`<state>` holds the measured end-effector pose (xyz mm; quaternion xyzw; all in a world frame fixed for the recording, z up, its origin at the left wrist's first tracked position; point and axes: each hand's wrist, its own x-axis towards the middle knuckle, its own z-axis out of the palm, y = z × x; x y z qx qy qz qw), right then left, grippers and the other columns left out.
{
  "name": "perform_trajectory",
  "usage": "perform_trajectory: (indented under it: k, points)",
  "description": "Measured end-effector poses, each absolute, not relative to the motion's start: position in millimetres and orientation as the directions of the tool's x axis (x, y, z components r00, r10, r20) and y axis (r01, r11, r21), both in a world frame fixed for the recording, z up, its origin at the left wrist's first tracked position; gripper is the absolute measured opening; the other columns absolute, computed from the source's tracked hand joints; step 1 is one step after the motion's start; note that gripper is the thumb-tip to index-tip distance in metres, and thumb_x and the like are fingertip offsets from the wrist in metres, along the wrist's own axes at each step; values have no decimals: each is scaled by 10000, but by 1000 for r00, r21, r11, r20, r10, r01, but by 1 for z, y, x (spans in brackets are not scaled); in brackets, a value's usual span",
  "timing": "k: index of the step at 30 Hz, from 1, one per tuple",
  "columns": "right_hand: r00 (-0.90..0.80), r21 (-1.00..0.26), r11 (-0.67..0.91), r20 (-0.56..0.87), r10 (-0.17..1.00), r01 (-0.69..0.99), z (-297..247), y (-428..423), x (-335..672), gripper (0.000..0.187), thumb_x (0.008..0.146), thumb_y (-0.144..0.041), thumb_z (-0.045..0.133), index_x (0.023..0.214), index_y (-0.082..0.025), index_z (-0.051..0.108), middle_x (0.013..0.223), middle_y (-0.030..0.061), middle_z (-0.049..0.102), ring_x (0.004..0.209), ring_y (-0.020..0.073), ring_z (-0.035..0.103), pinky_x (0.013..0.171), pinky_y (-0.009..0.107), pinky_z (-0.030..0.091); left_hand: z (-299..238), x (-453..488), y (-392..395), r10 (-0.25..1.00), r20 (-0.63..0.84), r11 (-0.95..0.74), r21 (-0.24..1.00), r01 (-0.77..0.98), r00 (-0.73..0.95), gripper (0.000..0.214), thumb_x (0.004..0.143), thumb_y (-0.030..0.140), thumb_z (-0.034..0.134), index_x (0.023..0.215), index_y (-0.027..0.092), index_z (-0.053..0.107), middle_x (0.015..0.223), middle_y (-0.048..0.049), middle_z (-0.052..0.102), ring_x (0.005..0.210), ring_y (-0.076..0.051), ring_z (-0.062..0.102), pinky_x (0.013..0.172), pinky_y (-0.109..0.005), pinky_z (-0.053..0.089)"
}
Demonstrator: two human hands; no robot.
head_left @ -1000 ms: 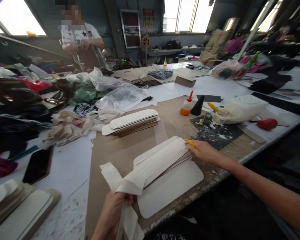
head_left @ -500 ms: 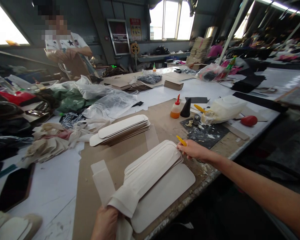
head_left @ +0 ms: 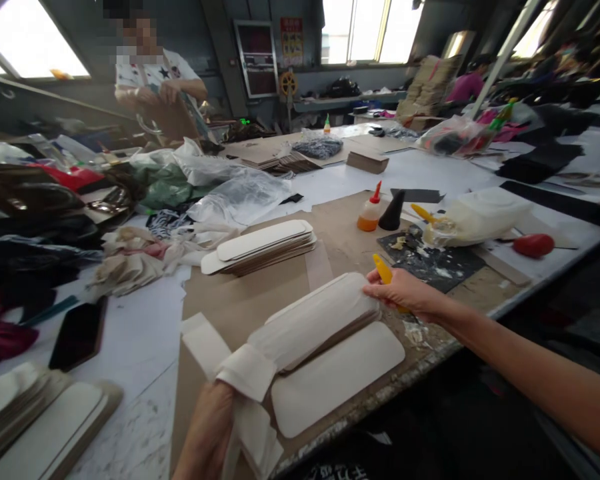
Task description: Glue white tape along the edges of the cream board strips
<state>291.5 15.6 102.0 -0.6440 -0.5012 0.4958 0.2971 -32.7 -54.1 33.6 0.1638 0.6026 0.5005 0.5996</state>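
A pale strip (head_left: 313, 323) is stretched along the top of the middle stack of boards (head_left: 343, 337), at the centre of the table (head_left: 253, 300). Its two o'clock end is laid flat, while its eight o'clock end is lifted and folded back, so this piece is judged to be only partly laid. The folded end is pinched in the grip of the left hand (head_left: 207, 423), with its fingertips hidden; loose strips (head_left: 260, 440) hang just beside it. A yellow tool (head_left: 381, 268) is clasped by the right hand (head_left: 405, 293), whose fingertips are pressed at the two o'clock end. Just beside the stack, at five o'clock, a single board (head_left: 340, 380) is seen with no strip on it. More boards are piled at eleven (head_left: 265, 243) and eight o'clock (head_left: 55, 427); whether any are finished cannot be told.
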Motion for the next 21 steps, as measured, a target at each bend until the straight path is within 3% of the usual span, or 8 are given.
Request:
perform_trajectory:
  k: [3, 9, 15, 21]
  points:
    - [-1, -865, -345, -371, 929, 365, 104, 15, 288, 374, 628, -455, 684, 792, -145, 555, 500, -62, 407, 424, 51, 308, 378, 189, 212, 53, -31, -53, 822, -555, 438, 761, -478, -131, 365, 508, 396, 796, 613, 125, 575, 530, -8, 579, 476, -134, 551, 358, -177, 363]
    - [17, -833, -386, -414, 910, 395, 102, 16, 284, 471, 540, -542, 721, 756, -165, 542, 506, -47, 403, 443, 66, 319, 385, 202, 236, 63, -37, -48, 854, -517, 393, 713, -580, -56, 600, 508, 630, 733, 732, 89, 602, 588, -31, 561, 462, -96, 491, 389, -188, 384]
    - [2, -811, -380, -424, 906, 445, 107, 14, 274, 428, 610, -580, 670, 700, -187, 526, 474, -21, 395, 424, 77, 293, 386, 238, 224, 58, -40, -57, 879, -465, 343, 768, -541, -103, 458, 488, 356, 845, 781, 88, 616, 537, -7, 545, 473, -80, 470, 422, -169, 370]
    - [19, -807, -343, -381, 924, 481, 101, 13, 267, 399, 601, -518, 701, 726, -188, 517, 502, -36, 423, 442, 79, 340, 390, 211, 259, 57, -38, -60, 864, -447, 306, 832, -463, -232, 416, 431, 329, 847, 672, 92, 606, 523, 14, 527, 437, -63, 429, 402, -178, 329]
